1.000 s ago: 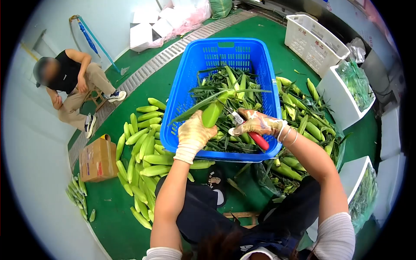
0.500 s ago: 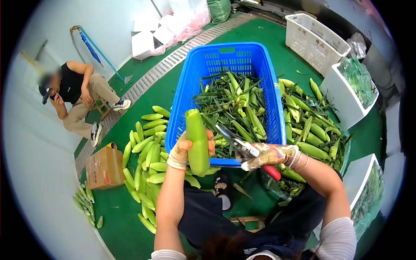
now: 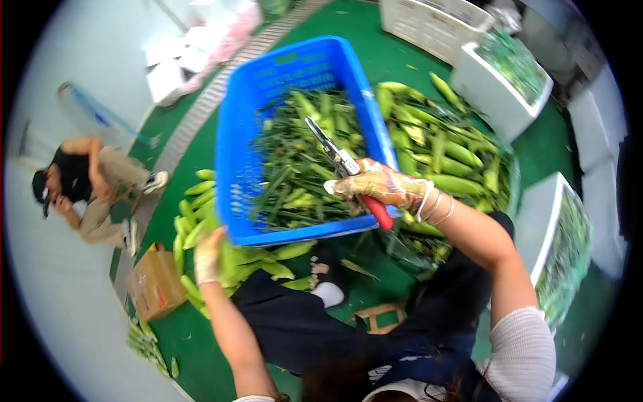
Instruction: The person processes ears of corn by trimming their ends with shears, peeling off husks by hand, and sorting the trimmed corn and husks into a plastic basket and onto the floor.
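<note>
My gloved left hand [image 3: 209,256] is down at the pile of trimmed green corn ears [image 3: 194,208], left of the blue basket [image 3: 305,236]. Motion smears its fingers, and I cannot make out whether it still grips an ear. My gloved right hand [image 3: 385,186] is closed around pruning shears [image 3: 343,159] with red handles. Their blades point up and left, over the cut husks and leaf tips [image 3: 301,167] in the basket.
Untrimmed corn [image 3: 455,157] lies right of the basket. White foam boxes [image 3: 499,107] with bagged greens stand farther right, a white crate [image 3: 435,27] behind. A cardboard box [image 3: 155,285] is at left, near a seated person [image 3: 87,187]. A small wooden stool [image 3: 380,317] is below me.
My left hand has moved down and left from in front of the basket, with the ear it held, to the pile. My right hand keeps the shears. The view has shifted.
</note>
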### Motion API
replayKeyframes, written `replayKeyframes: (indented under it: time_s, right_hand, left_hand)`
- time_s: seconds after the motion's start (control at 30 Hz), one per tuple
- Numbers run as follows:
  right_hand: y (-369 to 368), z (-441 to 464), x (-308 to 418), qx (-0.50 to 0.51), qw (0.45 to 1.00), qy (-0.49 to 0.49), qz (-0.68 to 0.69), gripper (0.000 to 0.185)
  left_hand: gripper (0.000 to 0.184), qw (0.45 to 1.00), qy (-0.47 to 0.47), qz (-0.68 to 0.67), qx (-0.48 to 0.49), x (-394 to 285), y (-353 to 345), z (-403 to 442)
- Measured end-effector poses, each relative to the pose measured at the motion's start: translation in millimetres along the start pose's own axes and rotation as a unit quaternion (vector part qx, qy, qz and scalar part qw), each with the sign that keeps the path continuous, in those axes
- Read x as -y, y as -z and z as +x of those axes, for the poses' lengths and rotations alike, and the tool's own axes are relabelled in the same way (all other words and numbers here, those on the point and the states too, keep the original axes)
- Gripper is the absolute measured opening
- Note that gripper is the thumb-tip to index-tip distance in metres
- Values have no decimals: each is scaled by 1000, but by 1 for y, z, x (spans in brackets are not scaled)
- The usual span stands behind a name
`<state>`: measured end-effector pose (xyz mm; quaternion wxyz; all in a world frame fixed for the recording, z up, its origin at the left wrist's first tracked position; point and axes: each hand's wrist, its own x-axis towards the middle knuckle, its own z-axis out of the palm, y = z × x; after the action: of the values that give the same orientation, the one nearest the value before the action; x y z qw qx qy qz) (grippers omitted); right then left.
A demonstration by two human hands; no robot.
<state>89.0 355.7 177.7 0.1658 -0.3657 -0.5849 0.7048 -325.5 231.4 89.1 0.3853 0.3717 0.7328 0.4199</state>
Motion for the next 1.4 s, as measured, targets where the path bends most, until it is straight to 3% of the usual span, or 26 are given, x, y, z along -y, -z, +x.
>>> replayKeyframes:
  time_s: [0.03, 0.13, 0.2, 0.23, 0.3, 0.33, 0.37, 0.43, 0.47, 0.5, 0.53, 0.57, 0.6, 0.67, 0.73, 0.77, 0.8, 0.9, 0.93, 0.97, 1.03, 1.07, 1.17, 1.27, 1.37, 1.4]
  right_hand:
    - [17, -24, -14, -52, 998, 14, -28, 37]
    - [58, -115, -33, -189, 981, -16, -43, 34]
    - [85, -172, -46, -271, 961, -52, 29, 32]
    - [101, -191, -82, -320, 944, 27, 74, 31]
    - [114, -231, -99, -387, 916, -15, 108, 24]
    - [116, -244, -102, -415, 902, -11, 121, 21]
    - [112, -255, -108, -428, 890, 36, 154, 21]
    - [103, -267, -126, -450, 866, 37, 217, 27]
    - [95, -268, -127, -463, 861, 33, 206, 29]
    - [93, -270, -130, -455, 868, 6, 200, 29]
    - [84, -270, -138, -454, 855, 51, 244, 30]
    - [79, -270, -140, -449, 856, 40, 252, 30]
    - [77, -271, -142, -444, 857, 33, 258, 30]
    - [70, -277, -142, -428, 864, 23, 263, 30]
    - [66, -288, -145, -418, 854, 26, 309, 31]
    - [65, -293, -145, -416, 854, 22, 312, 32]
    - [65, -298, -145, -412, 855, 17, 313, 32]
    - [67, -304, -152, -385, 851, 52, 353, 34]
    - [71, -301, -151, -379, 848, 65, 364, 34]
    - [73, -297, -151, -385, 860, 58, 329, 34]
    - [73, -287, -149, -372, 874, 52, 309, 35]
    - [74, -280, -145, -365, 884, 44, 288, 35]
    - [60, -243, -132, -271, 903, 68, 327, 33]
    - [39, -176, -85, -177, 903, 103, 378, 33]
    - [32, -116, -63, -72, 884, 243, 394, 27]
    - [21, -100, -53, -88, 879, 183, 431, 27]
  left_hand:
    - [41, 992, -15, 89, -83, 29, 21, 5]
    - [53, 973, 82, 164, -138, 84, 74, 11]
    - [51, 903, 102, 357, -214, 125, 93, 28]
    - [47, 893, 74, 369, -245, 118, 87, 34]
    - [38, 867, 6, 372, -332, 71, 53, 38]
    - [32, 840, -191, 299, -411, 45, 7, 33]
    - [28, 829, -338, 201, -398, 3, -47, 18]
    - [22, 878, -371, 139, -268, -86, -184, -62]
    - [17, 910, -370, 113, -146, -91, -239, -93]
    - [15, 893, -385, 232, -2, -97, -290, -119]
    - [14, 906, -365, 157, 143, -86, -353, -138]
    - [16, 853, -396, 184, 287, -90, -403, -142]
    - [15, 861, -357, 162, 324, -60, -456, -138]
    - [15, 759, -509, 303, 271, 1, -547, -108]
    - [26, 664, -355, 533, 387, 18, -590, -92]
    - [35, 637, -366, 548, 399, 18, -595, -89]
    - [42, 652, -280, 549, 442, 18, -599, -85]
    - [63, 698, -256, 500, 445, -36, -572, -86]
    - [68, 771, -276, 402, 410, -28, -564, -76]
    - [74, 792, -342, 329, 384, -49, -543, -74]
    - [75, 877, -219, 163, 396, -113, -488, -88]
    - [71, 886, -193, -100, 409, -116, -467, -86]
    - [64, 850, -332, -187, 364, -197, -385, -88]
    - [68, 792, -491, -283, 229, -206, -341, -93]
    - [67, 821, -529, -144, 159, -188, -288, -117]
    - [68, 801, -575, -56, 154, -182, -269, -119]
